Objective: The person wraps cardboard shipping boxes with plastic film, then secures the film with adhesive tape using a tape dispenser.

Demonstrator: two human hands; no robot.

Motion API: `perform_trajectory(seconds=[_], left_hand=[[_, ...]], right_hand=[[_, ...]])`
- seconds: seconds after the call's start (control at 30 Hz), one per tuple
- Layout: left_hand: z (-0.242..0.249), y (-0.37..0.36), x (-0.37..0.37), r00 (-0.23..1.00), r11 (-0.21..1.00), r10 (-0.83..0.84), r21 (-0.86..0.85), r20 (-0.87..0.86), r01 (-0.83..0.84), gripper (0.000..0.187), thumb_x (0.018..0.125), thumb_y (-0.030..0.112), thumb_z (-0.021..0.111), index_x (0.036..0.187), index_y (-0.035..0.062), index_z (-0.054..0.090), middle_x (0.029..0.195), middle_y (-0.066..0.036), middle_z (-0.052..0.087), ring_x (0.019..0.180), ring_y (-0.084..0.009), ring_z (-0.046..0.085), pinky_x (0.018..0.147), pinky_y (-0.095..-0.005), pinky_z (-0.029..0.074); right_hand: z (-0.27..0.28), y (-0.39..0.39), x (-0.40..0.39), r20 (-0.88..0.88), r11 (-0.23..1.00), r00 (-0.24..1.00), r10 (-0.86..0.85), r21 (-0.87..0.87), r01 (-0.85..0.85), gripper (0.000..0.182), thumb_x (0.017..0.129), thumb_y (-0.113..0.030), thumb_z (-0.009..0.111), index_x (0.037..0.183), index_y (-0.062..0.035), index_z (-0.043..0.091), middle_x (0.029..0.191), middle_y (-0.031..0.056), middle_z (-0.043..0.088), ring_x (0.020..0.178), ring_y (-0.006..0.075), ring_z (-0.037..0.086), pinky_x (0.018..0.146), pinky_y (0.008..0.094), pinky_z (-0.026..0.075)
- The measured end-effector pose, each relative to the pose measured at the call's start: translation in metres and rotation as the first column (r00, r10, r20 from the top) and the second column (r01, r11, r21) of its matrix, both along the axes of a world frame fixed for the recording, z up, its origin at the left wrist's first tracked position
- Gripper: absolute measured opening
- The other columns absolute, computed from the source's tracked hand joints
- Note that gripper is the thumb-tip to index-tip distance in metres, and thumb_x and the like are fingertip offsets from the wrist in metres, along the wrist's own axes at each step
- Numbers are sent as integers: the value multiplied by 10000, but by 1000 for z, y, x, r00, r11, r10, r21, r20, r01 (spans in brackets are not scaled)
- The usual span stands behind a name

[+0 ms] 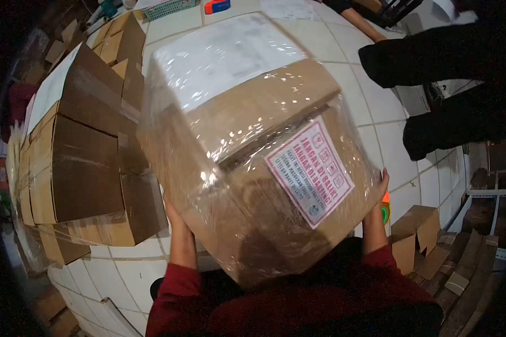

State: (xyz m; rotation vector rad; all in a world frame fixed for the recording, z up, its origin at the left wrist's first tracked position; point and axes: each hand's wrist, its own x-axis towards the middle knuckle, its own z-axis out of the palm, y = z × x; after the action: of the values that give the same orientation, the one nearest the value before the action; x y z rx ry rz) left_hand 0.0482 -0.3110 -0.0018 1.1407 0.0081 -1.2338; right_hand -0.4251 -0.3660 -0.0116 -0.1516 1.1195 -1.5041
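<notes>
A large cardboard box [264, 210] wrapped in shiny clear plastic is held between my two hands, tilted in front of my lap. On its side is a white label [310, 174] with red print, and a white paper sheet [225, 62] lies under the wrap on top. My left hand [178, 224] presses the box's lower left side, its fingers mostly hidden behind it. My right hand [376, 205] grips the lower right side, fingertips showing along the edge. Beside my right hand is an orange and green object [385, 209], partly covered.
Stacked cardboard boxes [90, 146] in plastic stand close on the left. At the back are a green basket [168, 9] and a blue-orange tool [216, 6]. Another person's black-clad legs [433, 62] extend from the right. An open carton [424, 236] and cardboard strips [466, 269] lie lower right.
</notes>
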Motion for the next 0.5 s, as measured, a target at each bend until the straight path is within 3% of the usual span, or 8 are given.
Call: perform_trajectory(seconds=[0.07,0.17,0.23,0.33,0.4,0.43,0.47,0.5], left_hand=[[-2,-27,31,977,977,-213,11,-5,213,452,817,399,361,1103,57,432,1004,-98,516,845,-224,536,695,-334,460],[2,-67,34,970,969,-237,79,49,233,469,808,413,376,1106,55,430,989,-103,517,845,-217,536,689,-327,460],[43,-72,13,957,957,-284,-44,55,286,480,799,427,388,1099,56,438,987,-108,517,850,-215,534,694,-324,460],[-12,-82,45,896,913,-407,51,174,405,499,800,443,379,1090,42,443,1003,-109,515,865,-208,530,704,-316,458],[-59,-72,69,888,890,-455,-6,69,456,518,798,460,374,1083,34,446,1005,-108,516,861,-209,531,705,-310,458],[-70,-69,69,882,880,-471,-84,-23,468,538,795,477,368,1077,26,449,1007,-108,516,858,-211,533,705,-305,458],[-68,-49,62,907,906,-421,-41,2,421,553,792,485,369,1079,18,447,1004,-111,517,843,-214,537,704,-300,460],[-66,-29,55,928,929,-371,2,30,371,568,788,493,369,1080,11,445,1000,-115,518,829,-216,542,703,-295,461]], right_hand=[[1,37,16,-132,989,989,-63,122,79,413,804,-397,364,930,-23,483,937,117,525,872,235,506,819,347,377],[6,74,21,-287,999,958,-26,35,37,368,811,-378,380,908,-40,492,933,101,531,895,212,491,835,343,363],[11,82,14,-207,993,978,-32,101,54,336,813,-348,397,915,-42,489,937,83,530,912,200,477,839,336,351],[-9,61,-15,-435,970,876,210,203,-132,318,815,-336,403,946,-59,487,947,66,524,909,195,475,850,334,324],[-28,39,-33,-586,951,753,299,246,-185,410,800,-380,426,1068,-72,457,1038,79,490,938,205,458,872,342,296],[-15,28,-10,-598,960,771,219,272,-63,528,778,-426,447,1168,-75,389,1134,91,439,984,214,440,886,339,295],[-1,24,5,-335,958,928,160,280,-64,411,787,-370,453,1084,-86,461,1125,40,426,1038,187,407,847,299,360],[-53,26,-21,-705,950,638,309,195,-245,413,793,-375,439,1089,-87,459,1107,44,443,1027,174,417,834,301,373]])
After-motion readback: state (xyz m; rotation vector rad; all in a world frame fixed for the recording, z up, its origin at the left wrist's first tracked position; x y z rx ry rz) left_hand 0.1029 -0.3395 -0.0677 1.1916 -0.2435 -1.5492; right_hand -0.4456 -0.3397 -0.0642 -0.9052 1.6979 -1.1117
